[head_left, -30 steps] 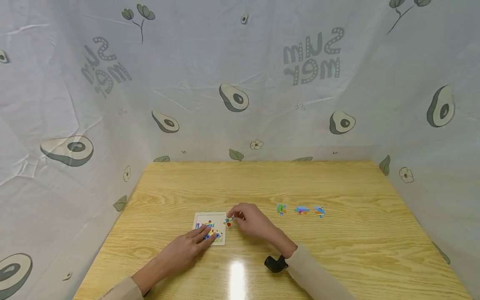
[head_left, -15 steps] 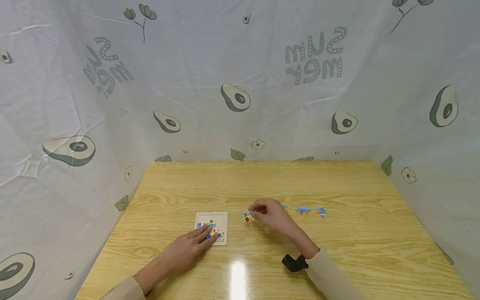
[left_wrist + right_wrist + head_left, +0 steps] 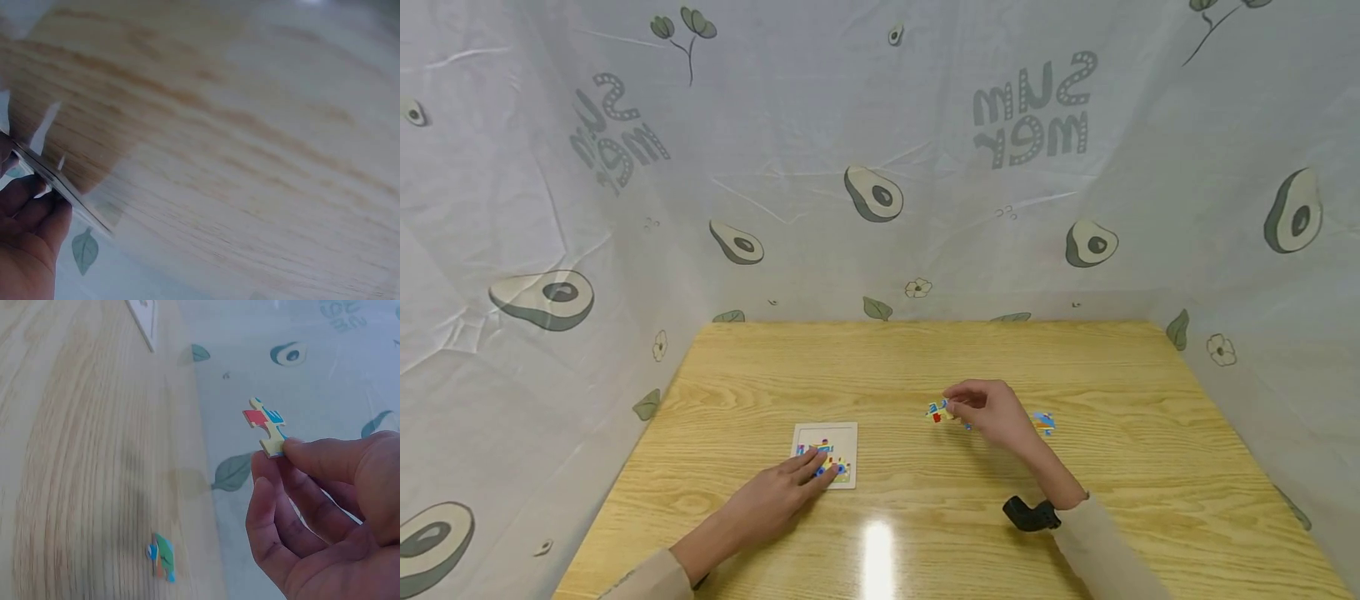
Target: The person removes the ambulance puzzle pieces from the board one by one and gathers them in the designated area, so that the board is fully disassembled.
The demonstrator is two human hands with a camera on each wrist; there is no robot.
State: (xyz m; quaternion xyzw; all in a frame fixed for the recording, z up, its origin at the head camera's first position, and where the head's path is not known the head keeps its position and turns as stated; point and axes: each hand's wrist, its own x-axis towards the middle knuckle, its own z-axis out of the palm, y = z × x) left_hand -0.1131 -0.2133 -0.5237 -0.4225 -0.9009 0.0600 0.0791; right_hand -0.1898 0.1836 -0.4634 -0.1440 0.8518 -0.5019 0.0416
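Observation:
My left hand point(image 3: 775, 498) rests on the white puzzle tray point(image 3: 850, 435), its fingers extended over the colourful joined pieces point(image 3: 831, 469) inside. In the left wrist view the fingers point(image 3: 34, 203) lie against the tray's edge point(image 3: 81, 206). Above the table my right hand point(image 3: 1000, 415) pinches a jigsaw piece point(image 3: 936, 412) between thumb and fingers. That piece is yellow, red and blue, and the right wrist view shows it tilted in the air. Below it on the wood lies a green, blue and orange jigsaw piece point(image 3: 164, 557), mostly hidden by the right hand in the head view.
A blue and orange jigsaw piece point(image 3: 1043, 422) lies on the wooden table point(image 3: 925, 358) right of my right hand. A black wrist device point(image 3: 1032, 514) hangs by the right sleeve. A pale curtain point(image 3: 805, 275) printed with avocados rises around the table.
My right hand has carried the pinched jigsaw piece from the tray's right edge rightward and up, over the row of loose pieces. The left hand has stayed on the tray.

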